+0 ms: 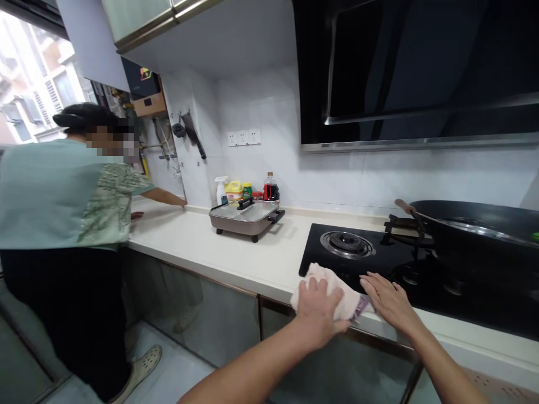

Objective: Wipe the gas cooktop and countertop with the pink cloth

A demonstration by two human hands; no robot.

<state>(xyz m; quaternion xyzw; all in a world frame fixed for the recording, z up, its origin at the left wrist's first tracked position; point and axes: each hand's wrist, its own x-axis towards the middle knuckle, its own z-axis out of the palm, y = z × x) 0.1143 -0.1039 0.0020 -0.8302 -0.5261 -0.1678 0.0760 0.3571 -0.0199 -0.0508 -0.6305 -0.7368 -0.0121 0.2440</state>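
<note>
The left hand (316,314) lies spread over a pale pink cloth (348,296) at the front edge of the worktop (191,231), against the near-left corner of the gas hob (381,268); whether its grip clenches the fabric, I cannot tell. The right hand's (393,306) grip is open, beside the cloth's purple label (361,307).

Two own hands: left hand (318,311) toward 5 o'clock, right hand (391,306) toward 4. One cloth (348,297), 5 o'clock. One wok (475,252), 3 o'clock. Three wall sockets (243,137), 11 o'clock. One co-worker (50,196), 9 o'clock.
</note>
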